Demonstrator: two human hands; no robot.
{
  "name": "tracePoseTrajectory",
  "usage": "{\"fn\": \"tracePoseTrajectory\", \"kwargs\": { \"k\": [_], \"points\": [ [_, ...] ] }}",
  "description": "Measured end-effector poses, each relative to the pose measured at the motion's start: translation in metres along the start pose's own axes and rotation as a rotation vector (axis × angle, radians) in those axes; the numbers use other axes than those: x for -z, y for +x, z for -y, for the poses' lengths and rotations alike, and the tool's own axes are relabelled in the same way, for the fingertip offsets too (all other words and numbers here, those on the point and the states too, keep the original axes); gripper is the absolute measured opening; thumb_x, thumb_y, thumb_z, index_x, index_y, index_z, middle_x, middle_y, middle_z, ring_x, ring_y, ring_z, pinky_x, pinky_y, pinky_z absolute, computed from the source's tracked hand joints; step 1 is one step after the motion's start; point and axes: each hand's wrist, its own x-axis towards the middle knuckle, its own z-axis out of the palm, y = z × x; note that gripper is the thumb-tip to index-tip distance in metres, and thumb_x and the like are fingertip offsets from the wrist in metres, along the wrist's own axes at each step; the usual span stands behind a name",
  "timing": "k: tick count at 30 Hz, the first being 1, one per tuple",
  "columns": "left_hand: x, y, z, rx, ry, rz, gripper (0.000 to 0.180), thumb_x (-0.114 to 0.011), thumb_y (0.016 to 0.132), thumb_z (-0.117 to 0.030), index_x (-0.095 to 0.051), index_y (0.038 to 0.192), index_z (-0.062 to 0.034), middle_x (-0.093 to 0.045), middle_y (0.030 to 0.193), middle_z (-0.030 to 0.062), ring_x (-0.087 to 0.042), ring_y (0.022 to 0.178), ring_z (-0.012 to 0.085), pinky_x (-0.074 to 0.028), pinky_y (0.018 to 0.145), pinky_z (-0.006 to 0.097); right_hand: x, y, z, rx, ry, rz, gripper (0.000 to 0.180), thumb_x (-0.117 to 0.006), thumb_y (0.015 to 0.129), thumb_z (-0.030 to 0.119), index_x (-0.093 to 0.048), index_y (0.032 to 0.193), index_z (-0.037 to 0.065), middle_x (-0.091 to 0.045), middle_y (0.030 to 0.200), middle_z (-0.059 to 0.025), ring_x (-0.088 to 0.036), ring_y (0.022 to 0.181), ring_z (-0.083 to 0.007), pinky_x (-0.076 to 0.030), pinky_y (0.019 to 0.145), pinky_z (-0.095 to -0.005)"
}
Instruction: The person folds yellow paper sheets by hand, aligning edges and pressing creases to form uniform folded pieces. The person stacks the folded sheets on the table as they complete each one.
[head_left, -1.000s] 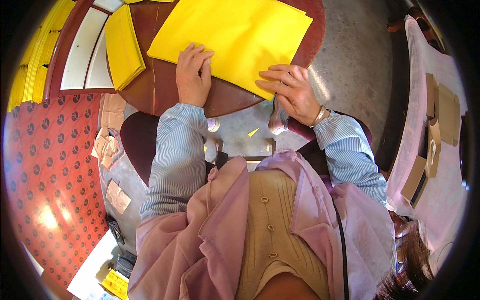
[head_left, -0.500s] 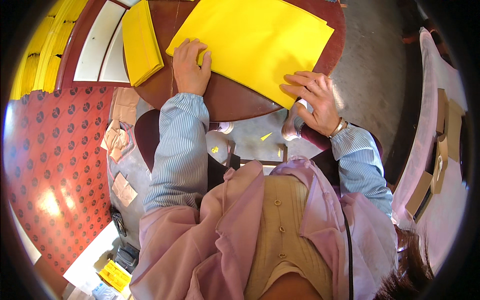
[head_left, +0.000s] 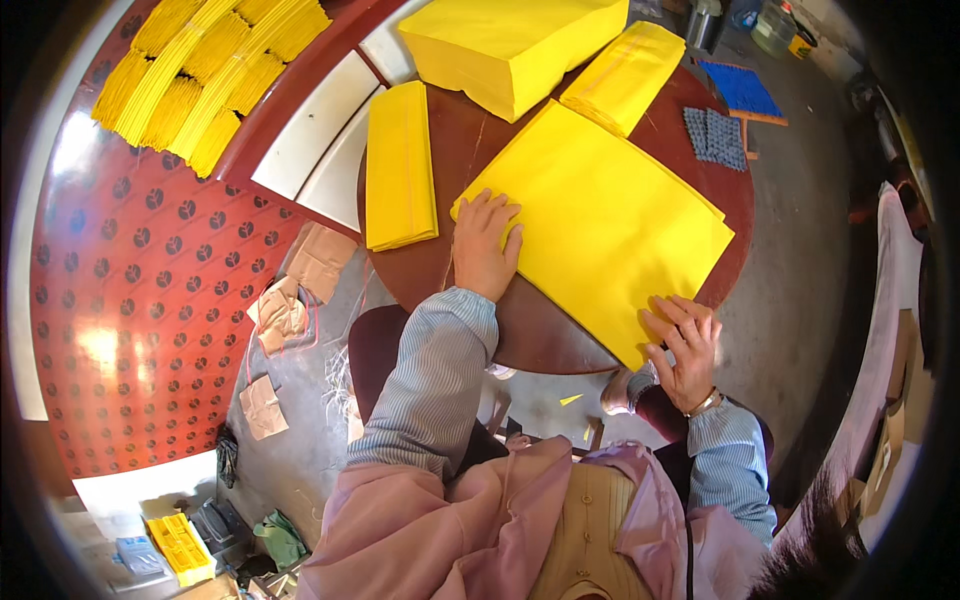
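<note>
A flat stack of large yellow sheets (head_left: 610, 215), seemingly paper or thin cloth, lies at a slant on a round brown table (head_left: 545, 325). My left hand (head_left: 487, 248) rests on its left corner, palm down, with the fingers and thumb apart. At the near right corner, my right hand (head_left: 686, 350) touches the edge with spread, slightly bent fingers. Left of my left hand lies a narrow folded yellow stack (head_left: 401, 165). Beyond the sheets are a folded yellow bundle (head_left: 628, 75) and a thick block-like yellow pile (head_left: 505, 55).
A grey-blue textured pad (head_left: 715, 138) lies near the table's right edge, with a blue board (head_left: 740, 90) beyond. Many yellow bundles (head_left: 200, 75) stand on a red patterned surface (head_left: 150, 300) at left. Brown paper pieces (head_left: 320, 262) lie on the floor.
The view has tilted up and turned, bringing the far yellow piles and the pad into sight. Both hands stay at the same corners of the sheets.
</note>
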Motion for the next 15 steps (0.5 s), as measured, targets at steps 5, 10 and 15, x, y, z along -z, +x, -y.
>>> {"fn": "tracePoseTrajectory", "kwargs": {
  "k": [5,10,15],
  "points": [
    [0.001,0.007,0.002,0.028,0.069,0.000,0.029,-0.077,0.090,-0.008,-0.071,0.118,-0.0075,-0.070,0.127,0.0136,-0.059,0.131,0.0395,-0.042,0.116,0.054,-0.002,0.001,-0.006,-0.015,-0.040,0.019,0.040,-0.073,0.092,0.028,-0.074,0.130,0.014,-0.066,0.140,-0.0068,-0.057,0.129,-0.0320,-0.038,0.109,-0.0510],
    [0.011,0.015,0.005,0.032,0.115,-0.040,0.024,-0.078,0.087,-0.008,-0.070,0.110,-0.0061,-0.069,0.117,0.0130,-0.061,0.119,0.0381,-0.049,0.104,0.048,-0.001,0.002,-0.006,-0.037,-0.024,0.030,0.039,-0.072,0.094,0.028,-0.074,0.130,0.015,-0.065,0.139,-0.0066,-0.057,0.129,-0.0315,-0.037,0.108,-0.0508],
    [0.013,0.018,0.016,0.013,0.105,-0.048,0.019,-0.074,0.089,-0.005,-0.070,0.108,-0.0044,-0.070,0.113,0.0149,-0.062,0.117,0.0399,-0.050,0.102,0.049,-0.001,0.002,-0.005,-0.043,-0.016,0.020,0.039,-0.072,0.094,0.027,-0.074,0.131,0.015,-0.065,0.140,-0.0070,-0.057,0.129,-0.0314,-0.037,0.109,-0.0514]
  ]
}}
